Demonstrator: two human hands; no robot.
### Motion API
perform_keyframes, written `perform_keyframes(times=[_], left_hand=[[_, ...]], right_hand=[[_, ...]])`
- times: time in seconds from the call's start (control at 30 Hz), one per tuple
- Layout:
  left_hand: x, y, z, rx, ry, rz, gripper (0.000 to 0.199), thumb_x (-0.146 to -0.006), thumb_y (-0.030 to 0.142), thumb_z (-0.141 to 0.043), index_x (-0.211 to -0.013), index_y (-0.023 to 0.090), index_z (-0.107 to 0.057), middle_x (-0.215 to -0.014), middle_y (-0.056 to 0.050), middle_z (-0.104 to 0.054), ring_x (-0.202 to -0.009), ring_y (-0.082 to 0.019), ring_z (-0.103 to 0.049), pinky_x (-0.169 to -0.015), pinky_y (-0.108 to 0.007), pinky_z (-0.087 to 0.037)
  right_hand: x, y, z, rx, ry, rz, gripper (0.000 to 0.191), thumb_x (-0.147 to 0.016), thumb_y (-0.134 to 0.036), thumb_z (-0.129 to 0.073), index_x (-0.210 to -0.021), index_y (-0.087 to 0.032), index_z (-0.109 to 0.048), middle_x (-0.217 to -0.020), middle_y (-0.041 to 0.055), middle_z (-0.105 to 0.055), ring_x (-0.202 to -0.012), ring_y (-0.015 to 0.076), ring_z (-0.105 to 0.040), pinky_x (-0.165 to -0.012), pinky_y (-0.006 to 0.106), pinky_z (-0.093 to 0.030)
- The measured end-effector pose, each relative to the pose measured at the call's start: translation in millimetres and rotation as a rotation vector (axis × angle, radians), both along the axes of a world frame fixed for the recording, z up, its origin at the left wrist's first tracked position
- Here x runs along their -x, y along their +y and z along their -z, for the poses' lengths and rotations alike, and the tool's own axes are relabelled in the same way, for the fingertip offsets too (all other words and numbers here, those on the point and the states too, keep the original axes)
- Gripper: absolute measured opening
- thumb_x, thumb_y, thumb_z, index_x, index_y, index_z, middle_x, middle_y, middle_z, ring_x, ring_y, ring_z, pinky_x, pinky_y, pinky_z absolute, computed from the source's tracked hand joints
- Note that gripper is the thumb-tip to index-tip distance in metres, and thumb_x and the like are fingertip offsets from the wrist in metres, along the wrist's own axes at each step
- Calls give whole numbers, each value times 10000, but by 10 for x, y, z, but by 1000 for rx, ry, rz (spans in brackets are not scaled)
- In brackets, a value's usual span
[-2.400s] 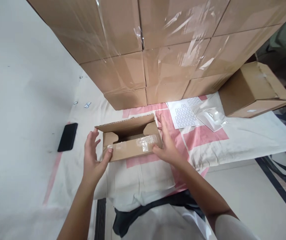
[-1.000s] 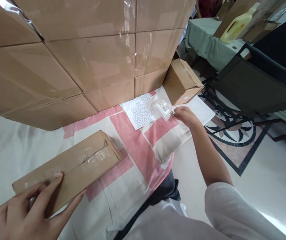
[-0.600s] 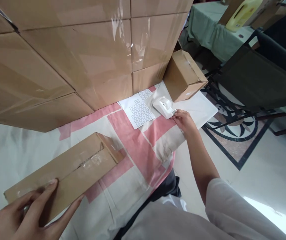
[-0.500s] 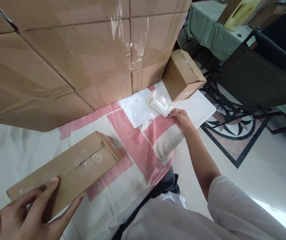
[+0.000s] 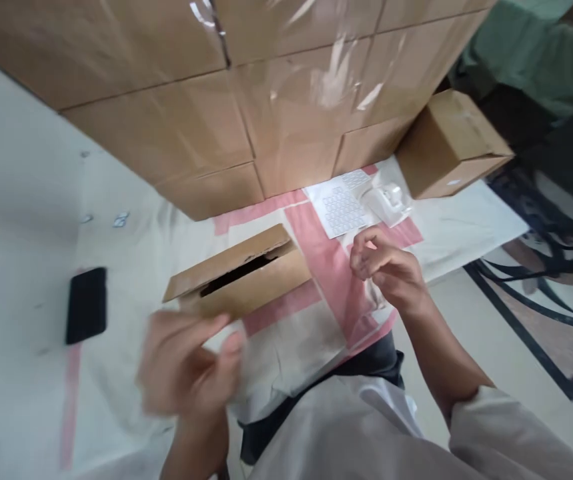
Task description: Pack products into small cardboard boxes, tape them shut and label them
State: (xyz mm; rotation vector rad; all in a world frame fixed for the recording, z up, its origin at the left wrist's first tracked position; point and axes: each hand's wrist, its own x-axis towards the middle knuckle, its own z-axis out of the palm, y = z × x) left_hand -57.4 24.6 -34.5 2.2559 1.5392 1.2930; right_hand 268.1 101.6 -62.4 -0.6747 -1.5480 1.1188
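Observation:
My left hand (image 5: 191, 363), blurred by motion, is just in front of a long cardboard box (image 5: 261, 290), thumb and forefinger apart with nothing visible between them. The box lies on the cloth with a dark gap along its lifted top flap. My right hand (image 5: 386, 267) is raised over the pink and white cloth, its fingers curled and pinched; anything between the fingertips is too small to make out. Beyond it lie a white dispenser-like object (image 5: 391, 203) and a white sheet (image 5: 341, 210) printed with rows of small outlined labels.
Large taped cartons (image 5: 296, 113) stand stacked along the back. A smaller carton (image 5: 451, 147) is at the right end of the cloth (image 5: 286, 347). Towards the left lies a black phone-like object (image 5: 87, 305). Patterned floor shows at the right.
The view has shifted left. My left hand has come off the box top, and the flap now stands up with a gap. My right hand has moved away from the white dispenser-like object.

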Motion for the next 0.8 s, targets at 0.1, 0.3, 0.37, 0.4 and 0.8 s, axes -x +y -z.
perform_keyframes(times=[0.1,0.3,0.37,0.4,0.8], left_hand=[[-422,160,-195,94,-261,84,368,-974,574,-645,-1168,262,-671,-854,-18,-591,-765,-180,-570,-653,-353,-491],[-509,109,-109,-18,-279,183,76,-980,181,-666,-916,211,-638,-819,0,-634,-731,-123,-585,-656,-282,-472],[-376,48,-74,-163,-262,28,85,-1001,227,-639,-918,211,-629,-798,-8,-614,-727,-146,-562,-652,-311,-452],[-288,31,-75,-241,-274,-69,128,-1013,259,-621,-895,211,-615,-774,-8,-588,-720,-156,-547,-648,-322,-435],[795,381,-287,350,86,98,217,-1063,261,-485,-864,217,-559,-1077,-47,-597,-1043,-194,-550,-949,-372,-455]], right_hand=[[384,-55,-264,-172,-114,-191,73,-967,-222,-639,-929,-238,-700,-1081,73,-504,-851,190,-573,-707,384,-539],[800,-167,-465,-320,-442,-146,70,-937,-149,-628,-918,-215,-644,-1021,53,-491,-868,178,-544,-702,324,-504],[816,-119,-467,-336,-585,45,13,-949,-212,-642,-936,-215,-642,-1020,64,-544,-893,206,-586,-735,352,-526],[822,-75,-466,-363,-652,173,38,-955,-247,-647,-968,-212,-650,-1030,77,-574,-920,229,-606,-765,378,-539],[1329,218,-204,-556,-1181,36,514,-1097,-330,-399,-1545,-113,-524,-1637,169,-468,-1541,377,-374,-1254,643,-299]])
